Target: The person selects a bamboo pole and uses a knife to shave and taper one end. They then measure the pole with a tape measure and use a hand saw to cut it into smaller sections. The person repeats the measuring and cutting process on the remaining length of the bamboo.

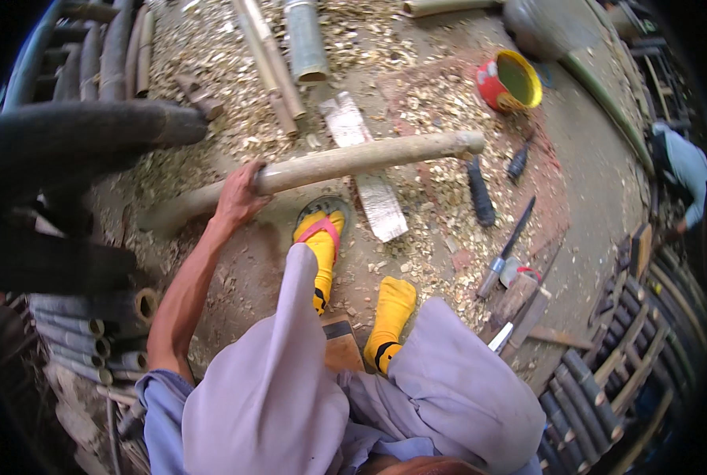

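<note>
My left hand point(241, 194) is closed around a pale bamboo pole point(361, 158), gripping it left of its middle. The pole lies crosswise in front of my feet, with its right end a little farther off and its left end blurred. It passes over a whitish flat strip point(383, 210) on the ground. No right hand shows; a brown patch at the lower edge is too cut off to make out. My feet wear yellow socks point(390, 313), the left one in a sandal point(324, 231) with a pink strap.
Right of my feet lie a knife point(513, 245), black-handled tools point(480, 192) and a long blade point(525, 321). A red and yellow bucket point(492, 85) stands beyond. Wood chips cover the ground. Bamboo stacks point(72, 336) flank me. A person point(686, 170) bends at far right.
</note>
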`<action>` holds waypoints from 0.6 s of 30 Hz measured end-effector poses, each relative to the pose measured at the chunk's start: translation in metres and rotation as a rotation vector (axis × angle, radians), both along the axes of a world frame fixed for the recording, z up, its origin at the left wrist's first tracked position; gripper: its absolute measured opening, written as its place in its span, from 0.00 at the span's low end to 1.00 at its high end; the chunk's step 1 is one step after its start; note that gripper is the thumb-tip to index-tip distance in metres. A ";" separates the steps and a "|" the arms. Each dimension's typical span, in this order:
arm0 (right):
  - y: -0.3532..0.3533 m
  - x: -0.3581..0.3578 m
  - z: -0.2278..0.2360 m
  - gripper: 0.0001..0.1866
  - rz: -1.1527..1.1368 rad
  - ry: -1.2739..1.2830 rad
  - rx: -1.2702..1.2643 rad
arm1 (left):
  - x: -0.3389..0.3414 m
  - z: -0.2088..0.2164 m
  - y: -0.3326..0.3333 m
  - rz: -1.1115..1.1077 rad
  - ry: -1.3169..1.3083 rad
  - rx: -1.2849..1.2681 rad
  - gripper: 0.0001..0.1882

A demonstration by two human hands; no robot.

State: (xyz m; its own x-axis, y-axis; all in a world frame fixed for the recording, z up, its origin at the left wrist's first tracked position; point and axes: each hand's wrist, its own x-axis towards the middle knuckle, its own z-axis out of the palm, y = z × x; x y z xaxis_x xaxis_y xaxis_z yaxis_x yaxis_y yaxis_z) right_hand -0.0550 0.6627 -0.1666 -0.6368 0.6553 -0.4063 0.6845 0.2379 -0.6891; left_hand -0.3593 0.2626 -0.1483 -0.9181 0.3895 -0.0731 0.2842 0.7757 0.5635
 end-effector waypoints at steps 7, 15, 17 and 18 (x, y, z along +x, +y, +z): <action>-0.004 -0.021 0.035 0.24 -0.110 0.073 -0.448 | 0.000 -0.006 0.001 0.028 -0.013 -0.037 0.36; -0.024 -0.053 0.076 0.24 -0.209 0.045 -1.226 | 0.009 -0.004 0.005 0.041 -0.046 -0.144 0.39; -0.031 -0.065 0.083 0.24 -0.175 0.004 -1.369 | 0.010 0.000 0.008 0.049 -0.035 -0.160 0.39; -0.035 -0.074 0.086 0.24 -0.151 -0.006 -1.395 | 0.013 0.006 0.016 0.087 0.118 -0.198 0.39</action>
